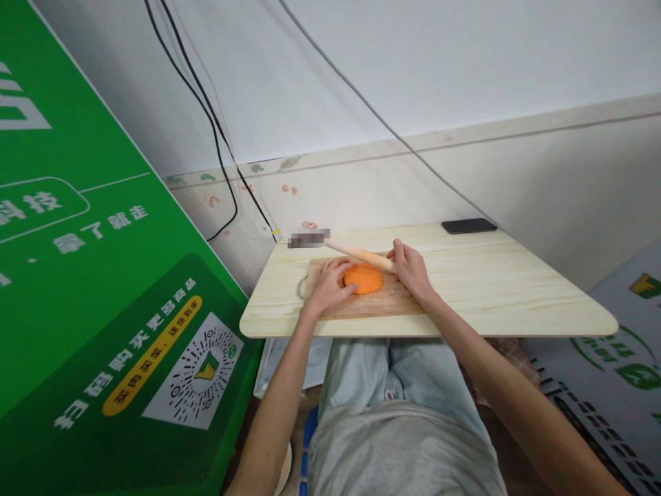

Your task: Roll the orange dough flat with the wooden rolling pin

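Observation:
A flat, rounded piece of orange dough [363,280] lies on a wooden cutting board [376,304]. My left hand [330,284] holds its left edge, with the thumb at the front and the other fingers curled around the back. In my right hand [410,270] is the near end of a slim wooden rolling pin [356,252], its middle tinged orange. The pin slants up to the left, just behind the dough. A pixelated patch covers the spot by its far end, so I cannot make out what is there.
The board, with a metal handle [301,285] on its left, rests on a pale wood-grain table [496,289]. A black phone [469,226] lies at the back right. Cables [217,131] hang along the wall behind. A green printed panel [103,275] stands close on the left.

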A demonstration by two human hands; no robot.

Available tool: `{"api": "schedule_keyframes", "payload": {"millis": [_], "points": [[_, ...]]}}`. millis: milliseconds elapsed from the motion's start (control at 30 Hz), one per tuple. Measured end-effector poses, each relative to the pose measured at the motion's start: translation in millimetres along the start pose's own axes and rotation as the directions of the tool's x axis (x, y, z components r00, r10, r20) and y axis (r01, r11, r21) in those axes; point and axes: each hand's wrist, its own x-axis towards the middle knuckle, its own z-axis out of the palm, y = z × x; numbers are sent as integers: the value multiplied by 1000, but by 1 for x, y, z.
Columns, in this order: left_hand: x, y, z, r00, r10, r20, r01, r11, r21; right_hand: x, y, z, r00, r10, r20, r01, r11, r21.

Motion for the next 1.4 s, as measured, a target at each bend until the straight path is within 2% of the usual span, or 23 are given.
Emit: {"api": "schedule_keyframes", "payload": {"millis": [200,367,567,967,1200,1400], "points": [[-2,2,-2,990,141,29,-138,987,-76,1,1,0,1000,-1,-3,1,1000,-7],[-2,6,-4,978,199,60,-188,971,-146,1,1,0,1000,3,-5,-3,1000,-12],[-2,8,-5,984,166,68,-153,976,-157,1,-1,-1,1000,22,5,-22,1000,-3],[1,-3,0,984,162,76,-141,964,-225,0,-2,-1,1000,19,1,-19,1000,-8],[-2,6,-6,981,175,87,-156,969,-192,-1,-2,-1,1000,29,11,-29,1000,5],[-2,11,-4,989,125,76,-109,977,-186,-1,-2,-1,1000,30,7,-30,1000,1]]}}
